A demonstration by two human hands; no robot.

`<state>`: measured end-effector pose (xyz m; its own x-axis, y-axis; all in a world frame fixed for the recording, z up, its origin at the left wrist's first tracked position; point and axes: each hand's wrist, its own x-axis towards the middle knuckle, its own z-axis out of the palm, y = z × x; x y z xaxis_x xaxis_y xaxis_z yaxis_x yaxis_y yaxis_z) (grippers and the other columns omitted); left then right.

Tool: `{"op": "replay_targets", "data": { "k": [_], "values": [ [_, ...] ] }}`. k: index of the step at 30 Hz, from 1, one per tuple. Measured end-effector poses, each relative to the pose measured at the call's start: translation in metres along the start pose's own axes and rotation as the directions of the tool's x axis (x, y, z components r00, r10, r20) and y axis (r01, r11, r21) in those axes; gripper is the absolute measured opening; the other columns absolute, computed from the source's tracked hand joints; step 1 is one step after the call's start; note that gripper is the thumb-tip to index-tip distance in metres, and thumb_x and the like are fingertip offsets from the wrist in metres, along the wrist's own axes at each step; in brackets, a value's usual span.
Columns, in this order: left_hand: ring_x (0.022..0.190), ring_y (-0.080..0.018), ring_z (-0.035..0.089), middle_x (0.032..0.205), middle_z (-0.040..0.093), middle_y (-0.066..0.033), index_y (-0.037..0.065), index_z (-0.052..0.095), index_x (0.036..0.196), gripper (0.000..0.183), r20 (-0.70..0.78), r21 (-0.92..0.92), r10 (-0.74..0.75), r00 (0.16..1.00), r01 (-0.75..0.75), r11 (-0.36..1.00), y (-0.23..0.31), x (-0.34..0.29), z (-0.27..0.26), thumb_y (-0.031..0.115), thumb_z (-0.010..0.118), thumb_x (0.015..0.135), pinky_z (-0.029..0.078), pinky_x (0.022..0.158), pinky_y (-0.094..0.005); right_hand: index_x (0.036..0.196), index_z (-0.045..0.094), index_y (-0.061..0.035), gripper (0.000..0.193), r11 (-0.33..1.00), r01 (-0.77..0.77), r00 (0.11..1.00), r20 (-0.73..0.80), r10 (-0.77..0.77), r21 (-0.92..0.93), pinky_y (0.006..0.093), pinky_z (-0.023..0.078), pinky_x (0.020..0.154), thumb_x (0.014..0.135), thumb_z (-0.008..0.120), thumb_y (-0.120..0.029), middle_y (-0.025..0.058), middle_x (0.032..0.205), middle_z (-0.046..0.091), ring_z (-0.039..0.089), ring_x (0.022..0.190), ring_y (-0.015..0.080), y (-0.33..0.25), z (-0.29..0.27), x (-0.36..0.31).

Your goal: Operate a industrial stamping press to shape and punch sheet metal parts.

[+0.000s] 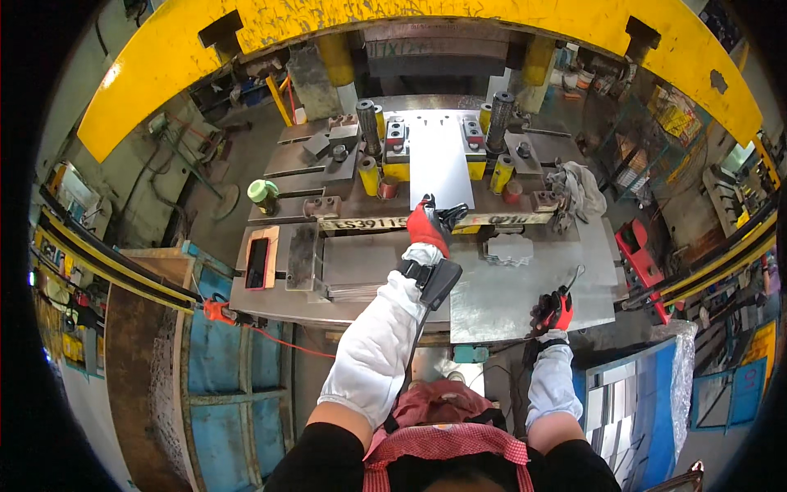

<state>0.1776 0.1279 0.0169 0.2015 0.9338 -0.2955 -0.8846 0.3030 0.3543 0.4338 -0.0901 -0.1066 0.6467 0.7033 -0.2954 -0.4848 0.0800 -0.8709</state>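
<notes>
Left hand [430, 227] at near edge of pale sheet [443, 164], pinch too obscured to tell | right hand [554, 312], near right, curled round thin hooked tool [579, 274] | sheet far-centre in die [398, 171]; likely light, stiff, slippery: hold by edges

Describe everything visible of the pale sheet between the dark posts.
The pale sheet is a flat rectangle, seemingly thin metal, its surface washed out by glare. It lies lengthwise across the machine, between two dark upright posts. The left hand, gloved red and black, is at its near edge, apparently touching; whether it pinches or pushes is unclear.
</notes>
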Motion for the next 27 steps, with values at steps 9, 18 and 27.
{"op": "replay_targets", "data": {
  "k": [9, 18, 27],
  "values": [
    [0.081, -0.0463, 0.060, 0.098, 0.054, -0.0335, -0.004, 0.034, 0.117, 0.045, 0.007, 0.029, 0.013, 1.000, -0.013, 0.999, -0.001, 0.006, -0.006, 0.028, 0.048, 0.089, 0.055, 0.068, -0.0492, 0.080, 0.045, -0.0113, 0.015, 1.000, -0.010, 1.000, -0.024, 0.010, 0.017, 0.0360, 0.039, 0.031, 0.082, 0.055, -0.022, 0.0062, 0.057, 0.050, 0.048, 0.036, 0.0234, 0.002, -0.002, 0.005],
    [0.080, -0.0401, 0.062, 0.095, 0.057, -0.0262, -0.004, 0.045, 0.108, 0.038, -0.002, 0.046, 0.085, 0.996, -0.085, 0.995, -0.004, -0.001, 0.006, 0.028, 0.050, 0.088, 0.055, 0.067, -0.0466, 0.087, 0.042, -0.0131, 0.015, 0.999, -0.012, 1.000, -0.014, 0.012, 0.052, 0.0358, 0.040, 0.032, 0.081, 0.054, -0.020, 0.0076, 0.059, 0.051, 0.048, 0.037, 0.0233, 0.006, -0.010, 0.009],
    [0.079, -0.0427, 0.061, 0.097, 0.055, -0.0329, -0.005, 0.038, 0.115, 0.045, 0.022, 0.028, -0.002, 1.000, 0.002, 1.000, -0.003, 0.010, -0.006, 0.031, 0.045, 0.090, 0.055, 0.065, -0.0455, 0.080, 0.043, -0.0114, 0.015, 0.999, -0.035, 0.999, -0.033, 0.035, -0.001, 0.0349, 0.039, 0.030, 0.081, 0.054, -0.022, 0.0058, 0.054, 0.049, 0.049, 0.036, 0.0230, -0.007, 0.005, -0.006]
  ]
}}
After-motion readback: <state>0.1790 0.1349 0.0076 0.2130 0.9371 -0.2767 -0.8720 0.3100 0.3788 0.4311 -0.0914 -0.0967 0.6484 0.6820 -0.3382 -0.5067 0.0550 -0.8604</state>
